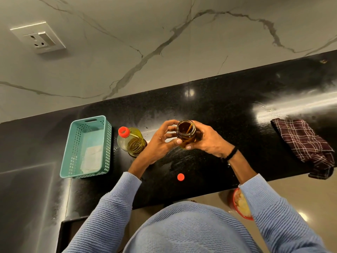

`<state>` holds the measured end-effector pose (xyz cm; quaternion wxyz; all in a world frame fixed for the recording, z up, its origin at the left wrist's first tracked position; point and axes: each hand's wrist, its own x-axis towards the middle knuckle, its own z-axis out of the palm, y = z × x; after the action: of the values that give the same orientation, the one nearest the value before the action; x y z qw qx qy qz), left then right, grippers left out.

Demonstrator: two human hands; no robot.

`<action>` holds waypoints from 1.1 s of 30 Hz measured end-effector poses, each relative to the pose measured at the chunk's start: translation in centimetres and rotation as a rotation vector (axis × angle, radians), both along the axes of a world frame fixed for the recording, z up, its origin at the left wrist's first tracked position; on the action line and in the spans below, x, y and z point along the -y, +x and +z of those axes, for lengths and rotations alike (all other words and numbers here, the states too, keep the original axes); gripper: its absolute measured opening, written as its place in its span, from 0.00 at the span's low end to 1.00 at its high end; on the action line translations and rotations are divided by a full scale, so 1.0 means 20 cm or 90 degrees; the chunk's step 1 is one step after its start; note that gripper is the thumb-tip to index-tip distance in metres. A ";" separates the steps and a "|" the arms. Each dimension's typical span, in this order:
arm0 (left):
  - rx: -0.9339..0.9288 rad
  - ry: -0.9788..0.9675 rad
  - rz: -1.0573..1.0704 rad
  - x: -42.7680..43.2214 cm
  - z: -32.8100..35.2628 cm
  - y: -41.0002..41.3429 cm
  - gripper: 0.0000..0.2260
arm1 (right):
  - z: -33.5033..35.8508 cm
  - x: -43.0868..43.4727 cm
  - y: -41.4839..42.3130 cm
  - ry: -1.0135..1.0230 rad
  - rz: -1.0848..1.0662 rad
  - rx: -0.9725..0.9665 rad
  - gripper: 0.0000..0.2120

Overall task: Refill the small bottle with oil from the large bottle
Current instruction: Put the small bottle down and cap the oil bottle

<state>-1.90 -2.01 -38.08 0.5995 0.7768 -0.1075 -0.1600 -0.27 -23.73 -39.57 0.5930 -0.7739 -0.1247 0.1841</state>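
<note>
Head view looks down on the black desk. A teal basket sits at nine o'clock from my hands and a checked cloth lies at three o'clock by the desk edge. The large bottle stands upright just beside the basket, on its three o'clock side. Its red neck looks open and yellow oil shows inside.

The small bottle is at the centre, mouth up and uncapped. I cannot tell whether its base touches the desk. My right hand is wrapped round its three o'clock side, wrist bent inward. My left hand closes on its nine o'clock side, thumb tip on the glass and fingers curled toward the rim. A red cap lies alone at six o'clock, near my sleeves.

I judge this as the readying step: both bottles look open, with no pouring yet. Next I would need to free my left hand for the large bottle, keep the small one steady and upright, and tip slowly, since that mouth is narrow and oil would spill easily.
</note>
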 end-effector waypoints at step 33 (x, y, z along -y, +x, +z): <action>-0.093 0.037 0.059 -0.04 -0.48 -0.11 0.25 | -0.46 -0.12 -0.05 -0.118 -0.036 -0.086 0.38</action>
<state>-4.04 -1.28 -47.72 0.5897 0.7843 -0.0226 -0.1913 -1.29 -21.39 -48.81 0.5310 -0.8144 -0.0451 0.2296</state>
